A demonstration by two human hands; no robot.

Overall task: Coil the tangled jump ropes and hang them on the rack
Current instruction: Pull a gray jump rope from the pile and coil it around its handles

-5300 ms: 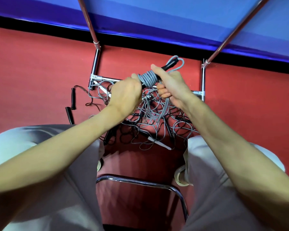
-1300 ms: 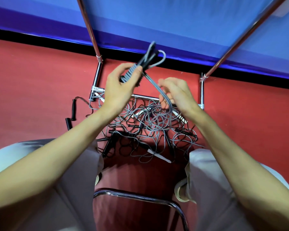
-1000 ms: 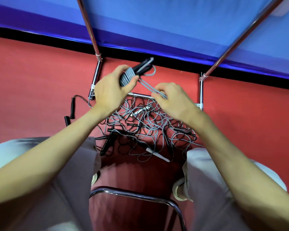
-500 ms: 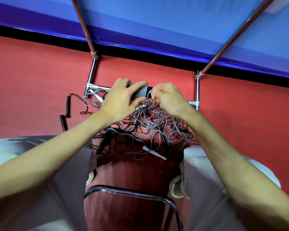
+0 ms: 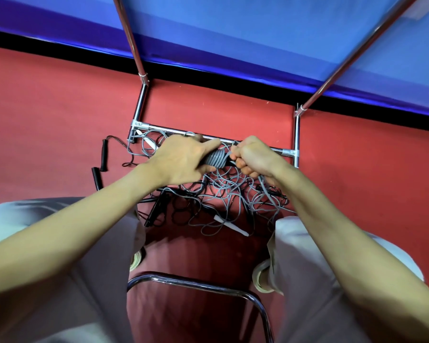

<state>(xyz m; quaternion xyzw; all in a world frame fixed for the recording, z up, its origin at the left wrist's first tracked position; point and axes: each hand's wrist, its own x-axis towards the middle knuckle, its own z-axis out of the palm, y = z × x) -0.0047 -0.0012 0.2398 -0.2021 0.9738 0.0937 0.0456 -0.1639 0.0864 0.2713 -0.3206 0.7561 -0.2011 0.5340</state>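
Grey cord, wound in tight turns around a black handle, forms the coiled rope (image 5: 217, 158) that is held between the two hands above the floor. The wrapped end is gripped by the left hand (image 5: 183, 160), thumb laid over the turns; the free strand is pinched in the curled fingers of the right hand (image 5: 254, 157) and runs down into the pile. The cord is judged light, limp and somewhat springy, so the turns are likely to loosen unless they are kept pressed; hold is best taken on the stiff handle, not on the slack. Below the hands, the tangled ropes (image 5: 223, 196) are spread in grey and black loops, with a white handle (image 5: 230, 226) at the near edge and two black handles (image 5: 100, 167) lying apart to the left. The pile is bordered by the chrome rack (image 5: 295, 134), whose base bar lies just beyond the hands. A red carpet (image 5: 47, 115) covers the floor, met by a blue wall (image 5: 245, 33).
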